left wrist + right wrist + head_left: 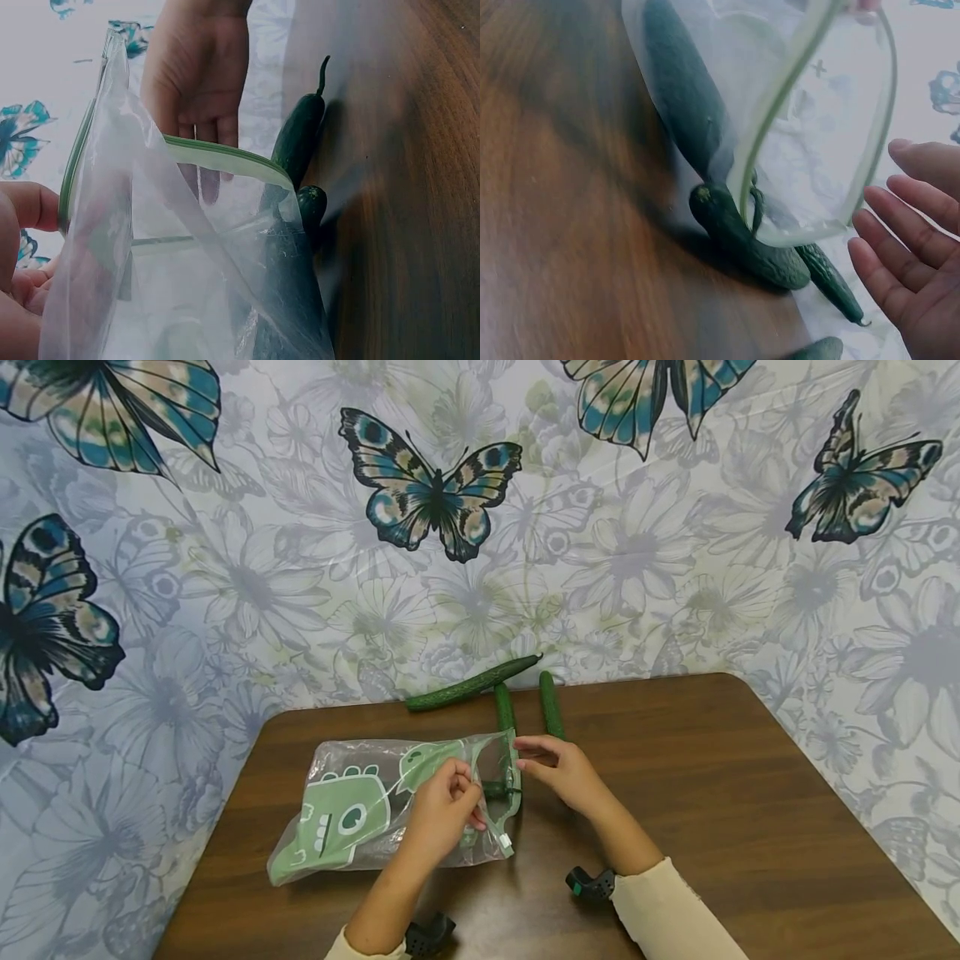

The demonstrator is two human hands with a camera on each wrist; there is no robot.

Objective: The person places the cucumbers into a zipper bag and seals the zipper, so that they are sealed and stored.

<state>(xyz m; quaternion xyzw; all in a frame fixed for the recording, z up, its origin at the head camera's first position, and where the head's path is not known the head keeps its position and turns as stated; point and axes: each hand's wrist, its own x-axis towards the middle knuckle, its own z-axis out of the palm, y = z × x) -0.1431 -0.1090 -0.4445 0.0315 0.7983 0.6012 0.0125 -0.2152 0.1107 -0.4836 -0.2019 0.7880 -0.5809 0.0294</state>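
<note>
A clear zip bag (442, 852) with a green cartoon print lies on the table, its mouth spread toward the right. My left hand (442, 806) pinches the upper rim of that mouth, thumb and fingers around the green zip strip (75, 161). Inside the bag near the opening rests a cucumber (682, 90). My right hand (915, 262) holds nothing; its fingers are extended beside the bag's mouth. Just outside the mouth, a second cucumber (746, 240) lies on the table, partly behind the bag in the head view. Another cucumber (551, 703) is beyond my right hand (566, 777).
At the table's back edge a long cucumber (472, 683) lies slantwise. A white slider (506, 841) sits at the bag's near corner. The brown wooden table (720, 827) meets a butterfly-patterned cloth (637, 593) behind it.
</note>
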